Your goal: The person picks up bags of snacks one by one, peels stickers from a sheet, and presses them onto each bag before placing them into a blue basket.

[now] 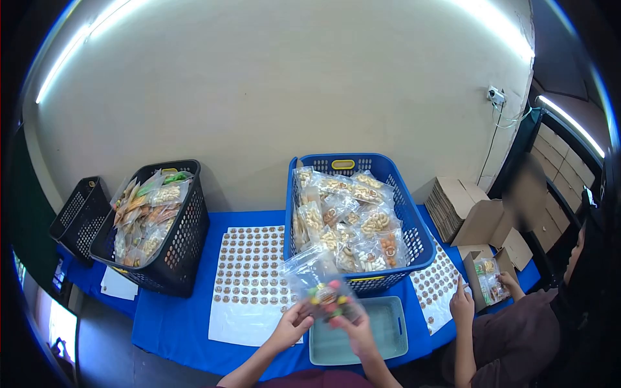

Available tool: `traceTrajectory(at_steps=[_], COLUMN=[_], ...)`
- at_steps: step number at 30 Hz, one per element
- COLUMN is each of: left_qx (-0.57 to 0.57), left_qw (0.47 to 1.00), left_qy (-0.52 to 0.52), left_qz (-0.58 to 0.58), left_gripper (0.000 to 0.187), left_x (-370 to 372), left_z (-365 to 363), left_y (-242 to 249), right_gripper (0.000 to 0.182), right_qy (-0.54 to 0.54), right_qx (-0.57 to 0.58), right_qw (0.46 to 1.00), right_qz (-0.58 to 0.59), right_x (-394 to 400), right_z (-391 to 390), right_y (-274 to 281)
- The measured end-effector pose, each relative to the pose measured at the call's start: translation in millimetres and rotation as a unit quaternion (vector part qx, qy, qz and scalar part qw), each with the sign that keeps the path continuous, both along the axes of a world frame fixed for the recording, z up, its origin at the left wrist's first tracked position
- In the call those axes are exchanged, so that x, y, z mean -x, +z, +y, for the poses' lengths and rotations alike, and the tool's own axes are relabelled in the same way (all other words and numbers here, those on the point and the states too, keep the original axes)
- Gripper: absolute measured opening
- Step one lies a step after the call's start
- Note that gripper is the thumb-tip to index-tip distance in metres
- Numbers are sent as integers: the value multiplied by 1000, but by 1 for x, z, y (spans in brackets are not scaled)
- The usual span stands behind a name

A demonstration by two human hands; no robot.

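Note:
A clear plastic zip bag (326, 294) of red, yellow and green round pieces is held up over the table, with a round brown sticker on its front. My right hand (356, 333) is closed on the bag's lower right. At its lower left side, my left hand (294, 325) has its fingertips pinched against the bag. Below my hands sits a pale green tray (398, 346). To the left lies a white sheet of round brown stickers (249, 278). Behind the bag stands a blue basket (424, 249) full of packed snack bags (375, 223).
A black basket (187, 233) of snack bags stands left, another black basket (71, 213) beyond it. At right are flattened cardboard boxes (449, 204), a second sticker sheet (435, 291) and a co-worker (517, 330) with hands near an open carton (475, 281) holding packs.

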State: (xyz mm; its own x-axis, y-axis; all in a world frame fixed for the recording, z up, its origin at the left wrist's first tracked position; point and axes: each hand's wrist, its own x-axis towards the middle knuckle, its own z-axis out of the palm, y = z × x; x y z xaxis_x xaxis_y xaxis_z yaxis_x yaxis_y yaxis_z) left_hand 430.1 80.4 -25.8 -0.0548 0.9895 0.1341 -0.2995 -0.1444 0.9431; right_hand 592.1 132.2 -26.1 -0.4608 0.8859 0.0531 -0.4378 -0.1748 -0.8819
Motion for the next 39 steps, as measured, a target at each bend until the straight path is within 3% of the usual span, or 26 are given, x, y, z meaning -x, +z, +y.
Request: traceTrajectory(at_steps=[3, 6, 11, 12, 15, 17, 19, 21, 23, 25, 28, 31, 36, 37, 39], left_qx=[22, 19, 31, 26, 17, -22, -31, -21, -9, -11, 4, 25, 65, 58, 41], left_qw=[994, 982, 995, 996, 998, 999, 997, 996, 994, 988, 976, 964, 953, 954, 957], left_qy=[86, 105, 50, 43, 34, 40, 40, 50, 74, 113, 176, 217, 209, 198, 173], left_qz=[62, 157, 78, 70, 49, 12, 56, 71, 84, 102, 126, 149, 211, 217, 231], left_gripper=[29, 26, 31, 32, 44, 50, 51, 47, 39, 35, 32, 29, 25, 25, 23], left_x=[-6, 0, 4, 2, -3, -9, -3, 6, 15, 22, 31, 33, 32, 30, 25], left_z=[1, -4, -11, -11, -14, -15, -18, -24, -31, -40, -54, -64, -69, -67, -62], left_y=[1, 11, -3, -3, -1, 10, 9, 1, -8, -14, -22, -18, -15, -15, -13], right_gripper=[49, 48, 44, 39, 36, 30, 34, 44, 37, 28, 36, 39, 42, 30, 24], right_qy=[173, 163, 181, 191, 199, -19, -243, -408, -529, -533, -487, -467, -516, -479, -345], right_qx=[51, -20, -103, -173, -126, -232, -290, -314, -350, -360, -353, -341, -347, -339, -221], right_qw=[980, 984, 964, 947, 946, 954, 919, 857, 773, 766, 796, 814, 782, 804, 890], right_qz=[-90, -65, -164, -193, -221, -186, -112, -30, 24, 7, -65, -53, -43, -96, -198], right_x=[-11, -32, -41, -36, -36, -33, -41, -54, -56, -61, -64, -59, -59, -66, -74], right_z=[-1, 13, 9, 5, 15, 15, 24, 39, 55, 68, 85, 76, 86, 86, 83], right_y=[-20, -15, 2, -1, -21, 10, 23, 32, 53, 48, 27, 26, 12, 9, 20])
